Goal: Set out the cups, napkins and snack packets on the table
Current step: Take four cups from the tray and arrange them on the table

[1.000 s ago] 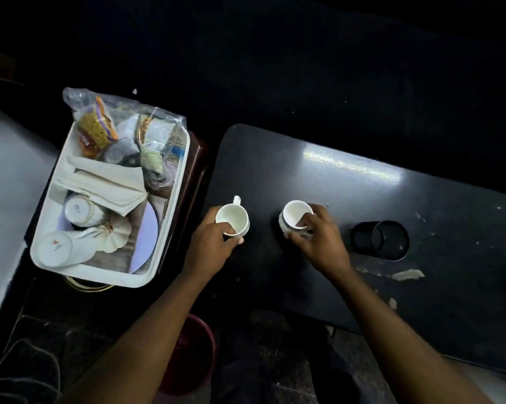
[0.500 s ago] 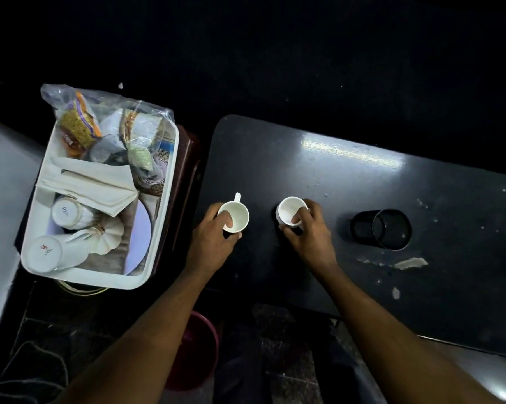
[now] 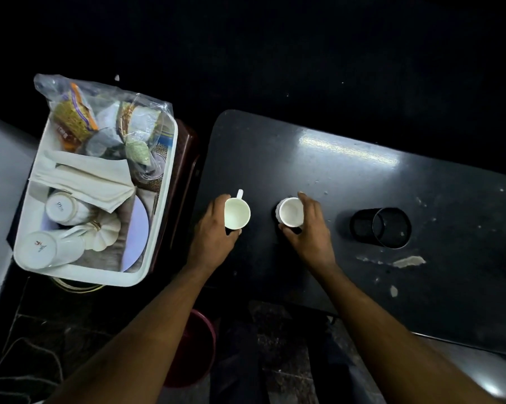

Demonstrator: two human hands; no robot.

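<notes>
Two white cups stand upright on the black table (image 3: 347, 182). My left hand (image 3: 213, 231) wraps the left cup (image 3: 236, 212), whose handle points away from me. My right hand (image 3: 310, 228) grips the right cup (image 3: 290, 212) from its right side. To the left, a white tray (image 3: 163, 199) holds folded beige napkins (image 3: 91, 177), snack packets in a clear bag (image 3: 100, 121), and two more white cups lying on their sides (image 3: 61, 208) (image 3: 45, 247).
A black mesh pen holder (image 3: 382, 227) stands on the table right of the cups. Chipped patches mark the table near its front edge. The tray rests on a dark brown stool (image 3: 184, 170). A red bucket (image 3: 193, 345) sits on the floor between my arms.
Both hands stayed on their cups at about the same spots; my right fingers shifted from over the rim to the cup's right side. The camera moved slightly.
</notes>
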